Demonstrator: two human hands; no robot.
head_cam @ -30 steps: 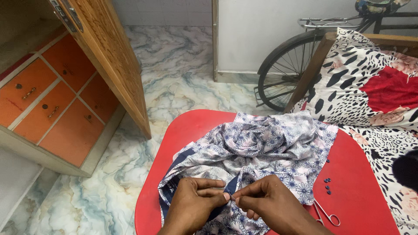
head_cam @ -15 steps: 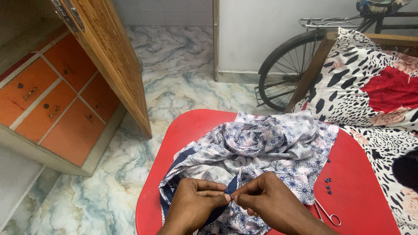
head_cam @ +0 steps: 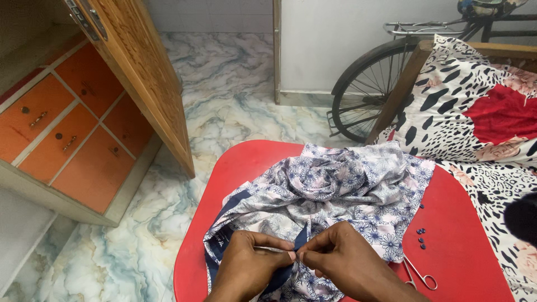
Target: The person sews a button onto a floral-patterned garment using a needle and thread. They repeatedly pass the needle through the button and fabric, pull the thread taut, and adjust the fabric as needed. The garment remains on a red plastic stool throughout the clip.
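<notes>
Two hands [head_cam: 296,263], one floral garment [head_cam: 330,190], one red table [head_cam: 464,251], one pair of scissors [head_cam: 418,274], five dark buttons [head_cam: 421,237], one bicycle [head_cam: 369,89]

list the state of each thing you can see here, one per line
left hand: pinching the cloth edge, fingertips against the right
right hand: pinching the same edge
floral garment: crumpled in a heap on the table
red table: upright, partly covered by cloth
small scissors: lying flat, untouched
dark buttons: loose on the table
cupboard door: swung open
orange drawers: shut
bicycle: parked by the wall
</notes>
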